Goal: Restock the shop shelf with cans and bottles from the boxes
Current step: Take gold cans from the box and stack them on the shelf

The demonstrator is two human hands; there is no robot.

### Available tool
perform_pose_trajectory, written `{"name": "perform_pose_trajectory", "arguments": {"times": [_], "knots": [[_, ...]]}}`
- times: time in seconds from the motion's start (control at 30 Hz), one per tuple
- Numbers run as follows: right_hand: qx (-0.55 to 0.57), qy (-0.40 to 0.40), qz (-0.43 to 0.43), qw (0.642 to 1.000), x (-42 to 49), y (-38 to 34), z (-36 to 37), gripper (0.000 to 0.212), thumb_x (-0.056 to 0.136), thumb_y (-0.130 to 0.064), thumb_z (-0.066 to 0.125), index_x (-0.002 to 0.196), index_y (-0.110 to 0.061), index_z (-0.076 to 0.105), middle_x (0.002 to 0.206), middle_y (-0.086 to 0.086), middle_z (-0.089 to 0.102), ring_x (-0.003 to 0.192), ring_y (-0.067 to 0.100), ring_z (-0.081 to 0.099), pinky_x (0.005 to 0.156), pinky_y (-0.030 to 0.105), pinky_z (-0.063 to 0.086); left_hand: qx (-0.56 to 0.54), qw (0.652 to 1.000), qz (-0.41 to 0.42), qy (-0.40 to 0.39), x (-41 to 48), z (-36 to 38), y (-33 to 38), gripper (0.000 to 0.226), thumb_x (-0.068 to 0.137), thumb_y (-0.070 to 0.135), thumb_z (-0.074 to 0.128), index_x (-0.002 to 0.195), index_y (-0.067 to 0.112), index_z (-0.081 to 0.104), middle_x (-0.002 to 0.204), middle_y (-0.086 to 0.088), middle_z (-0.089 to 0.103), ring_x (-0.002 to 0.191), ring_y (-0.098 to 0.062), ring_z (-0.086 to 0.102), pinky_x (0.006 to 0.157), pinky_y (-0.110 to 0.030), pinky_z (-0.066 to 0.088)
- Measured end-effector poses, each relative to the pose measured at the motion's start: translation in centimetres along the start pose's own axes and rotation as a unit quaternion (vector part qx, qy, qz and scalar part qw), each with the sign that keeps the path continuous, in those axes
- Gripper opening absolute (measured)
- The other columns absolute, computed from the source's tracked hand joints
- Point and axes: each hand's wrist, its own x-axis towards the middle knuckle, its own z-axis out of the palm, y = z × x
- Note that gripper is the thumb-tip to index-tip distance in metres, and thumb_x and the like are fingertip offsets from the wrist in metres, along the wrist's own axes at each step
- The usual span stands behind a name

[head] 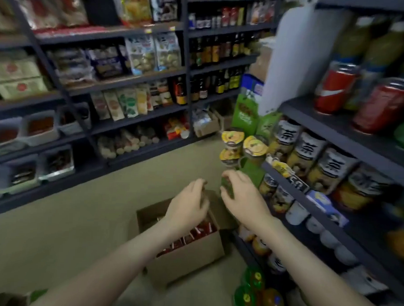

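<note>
Head view, green can [227, 188] held in right hand [245, 200] grip

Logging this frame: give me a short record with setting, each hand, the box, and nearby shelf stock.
setting: shop aisle with dark shelving
left hand: above the cardboard box, fingers curled; unclear whether it holds anything
right hand: grips a dark green item, too blurred to identify
box contents: red items, top open
right shelf: red cans on it, labelled jars on the level below
image quality: motion blur
</note>
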Motion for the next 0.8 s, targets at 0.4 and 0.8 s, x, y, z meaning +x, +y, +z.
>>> {"name": "perform_pose_trajectory", "arguments": {"times": [0.4,0.8], "knots": [[-0.03,-0.245,0.071,0.966,15.9,12.8,28.5,0.043,0.096,-0.02,0.046,0.139,-0.016,0.038,0.136,0.003,0.045,0.128,0.018,0.04,0.104,0.026,0.033,0.087,0.938,-0.302,-0.147,5.4,8.9,-28.5,0.038,0.1,0.031,0.036,0.137,0.019,0.032,0.127,-0.005,0.054,0.105,-0.02,0.057,0.075,-0.027,0.042],[-0.078,-0.355,0.082,0.928,21.2,29.3,60.9,0.05,0.097,-0.023,0.048,0.144,-0.022,0.033,0.147,0.001,0.038,0.136,0.017,0.032,0.112,0.031,0.027,0.12,0.895,-0.31,-0.298,10.5,35.4,-53.2,0.066,0.094,0.033,0.049,0.149,0.029,0.012,0.152,-0.007,0.024,0.136,-0.026,0.032,0.107,-0.04,0.036]]}}
